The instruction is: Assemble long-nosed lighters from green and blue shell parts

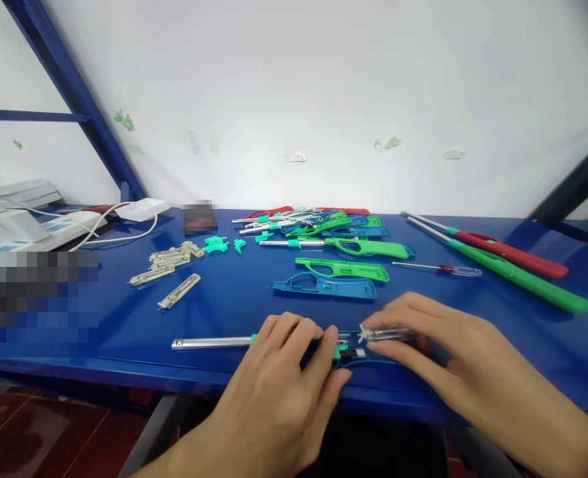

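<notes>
A half-built gas lighter lies near the front edge, its metal tube (212, 343) pointing left from a blue half shell (368, 362). My left hand (284, 385) is closed over the lighter's middle, fingers curled around the shell and the teal trigger part (338, 352). Between thumb and fingers of my right hand (453, 352) is a clear fuel tank (393, 333) with a white valve end pointing left. The tank is held just above the shell's right part; whether they touch I cannot tell. My left fingers hide much of the shell.
Loose fuel tanks (179, 291) and teal triggers (217, 244) lie at left. Blue (344, 287) and green half shells (364, 269) lie ahead, a pile of lighter parts (318, 222) behind. At right are a screwdriver (458, 270) and red (513, 252) and green lighters (523, 275).
</notes>
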{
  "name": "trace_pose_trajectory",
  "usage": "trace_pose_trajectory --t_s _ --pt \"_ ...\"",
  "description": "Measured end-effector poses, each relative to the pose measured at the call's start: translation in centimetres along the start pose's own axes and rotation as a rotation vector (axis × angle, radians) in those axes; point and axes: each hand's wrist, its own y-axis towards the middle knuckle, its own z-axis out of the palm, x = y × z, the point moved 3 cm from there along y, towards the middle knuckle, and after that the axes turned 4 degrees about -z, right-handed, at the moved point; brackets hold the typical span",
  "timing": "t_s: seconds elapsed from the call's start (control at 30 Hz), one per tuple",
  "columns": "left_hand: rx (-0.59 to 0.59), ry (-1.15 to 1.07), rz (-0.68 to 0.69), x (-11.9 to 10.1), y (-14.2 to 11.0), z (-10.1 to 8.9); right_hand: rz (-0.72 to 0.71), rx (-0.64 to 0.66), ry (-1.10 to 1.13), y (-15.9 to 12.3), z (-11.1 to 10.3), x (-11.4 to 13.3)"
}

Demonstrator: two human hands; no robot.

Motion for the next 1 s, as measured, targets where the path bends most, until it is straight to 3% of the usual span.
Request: trace_pose_trajectory --t_s 0.7,1.0 --pt "-0.008 -0.028 -0.006 -0.2 0.2 0.0 -0.131 -0.076 -0.107 0.1 0.5 0.7" --pt "0.046 -0.077 -0.073 0.0 0.1 -0.5 -0.170 -0.074 -0.194 0.0 0.7 1.5"
